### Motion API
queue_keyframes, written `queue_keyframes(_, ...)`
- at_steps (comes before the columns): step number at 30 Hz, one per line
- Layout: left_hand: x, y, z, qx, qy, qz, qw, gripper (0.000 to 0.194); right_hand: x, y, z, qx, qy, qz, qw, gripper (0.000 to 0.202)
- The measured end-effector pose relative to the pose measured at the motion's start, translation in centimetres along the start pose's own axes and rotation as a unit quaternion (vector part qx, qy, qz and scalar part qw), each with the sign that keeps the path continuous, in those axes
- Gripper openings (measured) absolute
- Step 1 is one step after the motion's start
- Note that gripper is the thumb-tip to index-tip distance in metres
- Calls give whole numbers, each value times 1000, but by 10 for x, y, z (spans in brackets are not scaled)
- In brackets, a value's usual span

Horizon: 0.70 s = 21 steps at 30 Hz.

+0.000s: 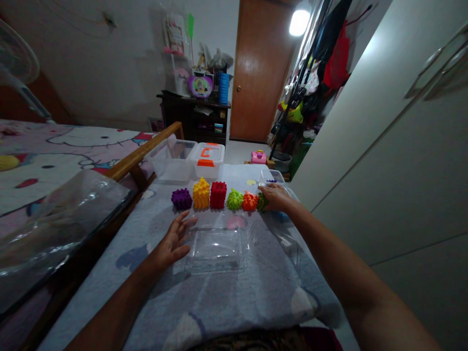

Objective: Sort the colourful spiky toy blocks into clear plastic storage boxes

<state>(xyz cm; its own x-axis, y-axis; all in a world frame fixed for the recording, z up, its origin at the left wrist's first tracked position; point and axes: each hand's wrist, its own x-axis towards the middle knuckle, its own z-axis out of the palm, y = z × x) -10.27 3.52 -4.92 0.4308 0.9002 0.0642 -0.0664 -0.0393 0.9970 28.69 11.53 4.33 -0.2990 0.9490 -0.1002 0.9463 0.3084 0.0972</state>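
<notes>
My right hand closes round a dark green knobbly toy block at the right end of a row of blocks; its fingers partly hide the block. To its left stand an orange block, a lime green block, a red block, a yellow block and a purple block. My left hand hovers, fingers apart and holding nothing, by the left edge of a clear plastic container in front of the row.
Behind the blocks sit an open clear bin and a lidded box with orange clips. A small clear tub stands beyond my right hand. A wooden bed rail runs along the left; a pale cabinet rises at right.
</notes>
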Motion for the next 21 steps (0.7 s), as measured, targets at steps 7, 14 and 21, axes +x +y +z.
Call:
queue_keyframes(7,-1,3,1,5,10,-12,1000,100,-1,0,3,5,3,10,1000,77)
queue_keyframes(14,-1,4,2,5,10,-8,1000,98,-3,0,2,21,-1,11,1000,81)
queue_keyframes(21,1,1,0,3,7,-7,1000,99,-7,-1,0,37,-3,10,999,79)
